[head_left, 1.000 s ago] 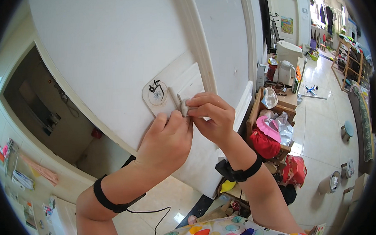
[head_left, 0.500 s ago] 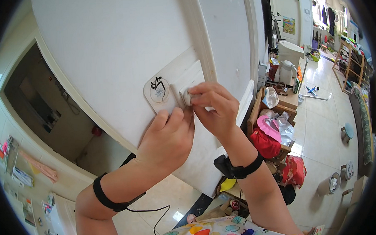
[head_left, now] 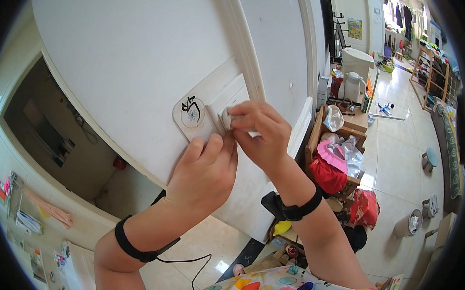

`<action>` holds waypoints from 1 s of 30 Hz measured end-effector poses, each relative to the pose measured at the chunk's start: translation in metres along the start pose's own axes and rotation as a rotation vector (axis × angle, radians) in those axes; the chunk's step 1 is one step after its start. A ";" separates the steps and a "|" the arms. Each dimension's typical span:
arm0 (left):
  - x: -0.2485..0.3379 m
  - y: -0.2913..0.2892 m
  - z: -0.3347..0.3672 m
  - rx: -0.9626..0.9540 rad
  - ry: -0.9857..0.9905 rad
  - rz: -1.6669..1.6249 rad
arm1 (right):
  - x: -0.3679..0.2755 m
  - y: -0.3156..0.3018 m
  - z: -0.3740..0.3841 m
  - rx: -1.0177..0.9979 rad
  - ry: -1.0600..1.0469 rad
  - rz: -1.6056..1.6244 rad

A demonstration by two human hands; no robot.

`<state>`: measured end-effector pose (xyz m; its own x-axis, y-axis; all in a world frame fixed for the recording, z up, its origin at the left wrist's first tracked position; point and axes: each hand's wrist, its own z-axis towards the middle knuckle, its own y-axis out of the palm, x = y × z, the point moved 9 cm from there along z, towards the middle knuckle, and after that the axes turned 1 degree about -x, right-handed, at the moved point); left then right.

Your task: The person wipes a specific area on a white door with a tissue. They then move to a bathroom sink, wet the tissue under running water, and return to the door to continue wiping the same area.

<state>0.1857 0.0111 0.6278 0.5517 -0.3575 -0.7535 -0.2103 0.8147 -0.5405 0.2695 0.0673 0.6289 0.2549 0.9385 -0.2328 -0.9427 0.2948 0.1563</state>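
On the white wall (head_left: 136,71) a white light switch (head_left: 235,95) sits on a pale backing plate (head_left: 181,108) that carries a round black-and-blue motif. My right hand (head_left: 265,130) pinches a small white wad (head_left: 225,118) between thumb and fingers, pressed to the switch's lower left part. Whether it is cloth, paper or sponge I cannot tell. Just below, my left hand (head_left: 205,169) lies against the plate's lower edge, its fingers bent together. Its fingertips meet those of my right hand, and what they grip, if anything, is hidden. Both forearms wear black straps.
To the left, a doorway (head_left: 60,132) opens beside a washbasin (head_left: 87,273). On the right stands a wooden unit (head_left: 313,146) piled with bags and a pink hat (head_left: 332,157). Beyond it are a waste bin (head_left: 406,224) and small stools. A black cable (head_left: 193,259) hangs below my left arm.
My view has shifted slightly, so the switch and both hands appear a little further left. The right hand keeps the white wad on the switch; the left hand stays at the plate's edge.
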 end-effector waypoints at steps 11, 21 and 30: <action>0.000 0.000 -0.001 -0.001 0.004 -0.018 | -0.005 -0.002 -0.003 -0.007 -0.068 0.027; 0.001 -0.002 0.000 0.006 -0.001 -0.021 | 0.003 0.008 0.011 -0.098 0.081 0.081; 0.004 0.000 -0.004 -0.015 0.074 0.078 | 0.026 -0.010 -0.029 -0.076 0.298 0.160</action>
<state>0.1845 0.0077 0.6232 0.4726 -0.3263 -0.8187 -0.2623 0.8347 -0.4841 0.2791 0.0839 0.5931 0.0387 0.8749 -0.4828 -0.9818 0.1231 0.1444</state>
